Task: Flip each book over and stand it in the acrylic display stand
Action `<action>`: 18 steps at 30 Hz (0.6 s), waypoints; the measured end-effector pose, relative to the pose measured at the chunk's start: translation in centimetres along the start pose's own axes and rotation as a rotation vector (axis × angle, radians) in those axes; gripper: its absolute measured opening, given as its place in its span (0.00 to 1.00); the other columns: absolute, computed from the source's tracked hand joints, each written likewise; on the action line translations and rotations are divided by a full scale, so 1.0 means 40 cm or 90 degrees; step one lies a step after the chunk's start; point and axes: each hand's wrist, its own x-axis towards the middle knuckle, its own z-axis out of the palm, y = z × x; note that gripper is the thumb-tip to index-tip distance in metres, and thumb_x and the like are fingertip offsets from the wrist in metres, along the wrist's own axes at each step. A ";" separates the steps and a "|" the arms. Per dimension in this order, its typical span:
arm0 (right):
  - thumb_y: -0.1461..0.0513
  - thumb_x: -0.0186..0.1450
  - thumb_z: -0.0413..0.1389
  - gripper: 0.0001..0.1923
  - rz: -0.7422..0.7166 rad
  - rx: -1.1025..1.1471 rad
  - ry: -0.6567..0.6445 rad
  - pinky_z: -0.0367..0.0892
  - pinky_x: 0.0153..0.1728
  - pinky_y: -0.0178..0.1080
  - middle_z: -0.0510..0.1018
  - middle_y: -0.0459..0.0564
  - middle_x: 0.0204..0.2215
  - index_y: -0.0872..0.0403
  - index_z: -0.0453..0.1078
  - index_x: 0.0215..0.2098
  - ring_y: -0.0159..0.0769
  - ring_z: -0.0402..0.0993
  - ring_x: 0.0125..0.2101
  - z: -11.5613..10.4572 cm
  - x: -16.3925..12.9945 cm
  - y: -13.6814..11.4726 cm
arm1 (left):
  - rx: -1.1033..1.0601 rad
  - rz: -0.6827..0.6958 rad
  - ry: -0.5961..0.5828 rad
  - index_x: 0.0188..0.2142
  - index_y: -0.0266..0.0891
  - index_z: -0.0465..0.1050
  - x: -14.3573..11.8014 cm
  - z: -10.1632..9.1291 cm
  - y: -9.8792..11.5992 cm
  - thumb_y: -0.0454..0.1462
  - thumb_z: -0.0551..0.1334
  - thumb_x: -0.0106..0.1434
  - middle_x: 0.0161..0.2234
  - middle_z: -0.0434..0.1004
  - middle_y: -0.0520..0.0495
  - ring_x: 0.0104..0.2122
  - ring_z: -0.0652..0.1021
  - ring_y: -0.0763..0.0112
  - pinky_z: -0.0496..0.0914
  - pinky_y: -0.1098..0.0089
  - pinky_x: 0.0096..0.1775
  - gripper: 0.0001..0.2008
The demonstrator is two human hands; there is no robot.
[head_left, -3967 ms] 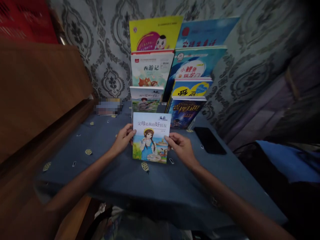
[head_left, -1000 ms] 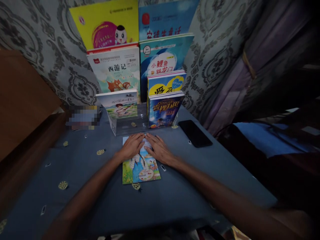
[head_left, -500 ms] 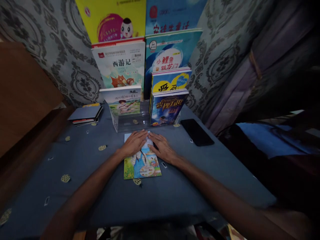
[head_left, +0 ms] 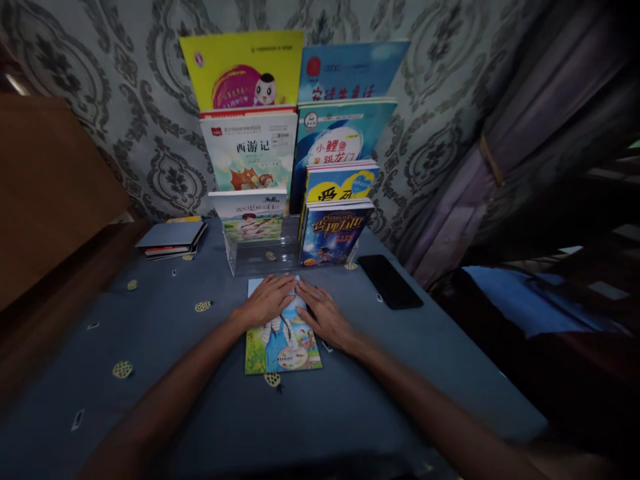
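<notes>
A thin picture book (head_left: 283, 343) with a girl in a blue dress on its cover lies flat on the blue tablecloth (head_left: 165, 360). My left hand (head_left: 269, 299) and my right hand (head_left: 326, 315) rest palm down side by side on the book's upper half, fingers nearly touching. Just beyond the book stands a clear tiered book stand (head_left: 257, 257) whose front left slot is bare.
Several children's books stand in the stand's two columns against the patterned wall. A black phone (head_left: 390, 281) lies to the right, and a small stack of flat booklets (head_left: 171, 238) at the left. A wooden board (head_left: 50, 187) rises on the left and a curtain (head_left: 505, 167) hangs on the right.
Four seconds ago both hands held the book upright by its side edges; it has been laid flat, with both palms on it. Over the last second only the view shifted slightly.
</notes>
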 end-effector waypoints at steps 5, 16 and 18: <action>0.57 0.72 0.48 0.28 -0.014 -0.017 -0.005 0.59 0.64 0.58 0.65 0.63 0.66 0.56 0.60 0.68 0.47 0.61 0.66 -0.003 -0.035 -0.017 | 0.000 0.016 -0.007 0.67 0.47 0.60 0.000 0.001 -0.001 0.45 0.46 0.76 0.68 0.61 0.45 0.69 0.60 0.64 0.57 0.53 0.66 0.23; 0.56 0.73 0.46 0.28 -0.004 -0.012 -0.041 0.57 0.65 0.59 0.63 0.64 0.67 0.58 0.59 0.68 0.49 0.58 0.67 -0.013 -0.056 -0.040 | -0.006 -0.005 -0.048 0.67 0.46 0.60 0.003 -0.009 0.005 0.45 0.46 0.76 0.68 0.60 0.45 0.70 0.58 0.64 0.53 0.53 0.67 0.23; 0.56 0.73 0.46 0.28 -0.005 -0.008 -0.047 0.57 0.65 0.59 0.63 0.63 0.67 0.57 0.58 0.69 0.48 0.58 0.67 -0.014 -0.071 -0.046 | -0.007 0.005 -0.053 0.66 0.45 0.61 0.001 -0.010 0.004 0.44 0.46 0.76 0.68 0.61 0.46 0.70 0.57 0.64 0.52 0.53 0.67 0.23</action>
